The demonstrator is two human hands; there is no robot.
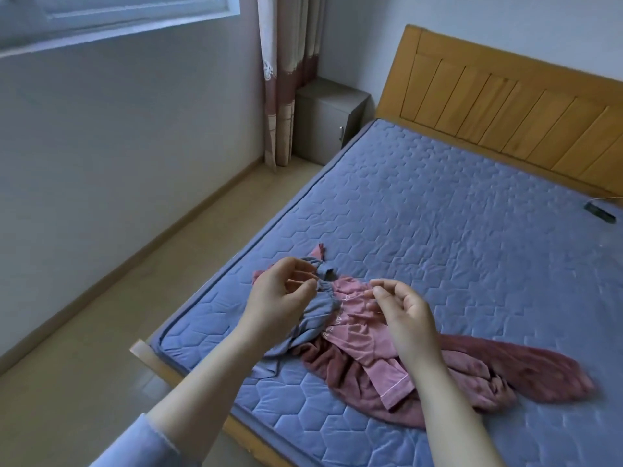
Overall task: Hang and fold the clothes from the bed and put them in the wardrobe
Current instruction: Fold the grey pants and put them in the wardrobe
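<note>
The left hand [283,293] has its fingers curled, with thumb and fingertips pinching the gathered elastic edge of the grey-blue garment [312,320]. That garment hangs from the pinch, falls under the palm and trails toward the wrist, where its loose end lies on the bed [438,197]. It is soft, crumpled cloth with a ruffled band at the top.

The right hand [403,310] is just beside the left, the two apart with the bunched cloth between them. Its thumb and forefinger pinch the upper edge of the pink garment [357,330], and the other fingers are loosely bent. The pink garment lies under and in front of this hand, touching the grey-blue one. It runs back along the forearm to a straight hem with thin white piping. It is smooth and pale pink, with white lettering too creased to read.

Beneath both pieces, spreading out to the right of the right wrist, lies the dark red garment [505,365], thick, fleecy and rumpled. The whole heap sits on the blue quilted mattress near the bed's corner, below the hands.

Well beyond the hands are the wooden headboard [505,112], a grey nightstand [328,121] and a curtain [283,79]. A small dark object [601,212] lies far to the right.
</note>
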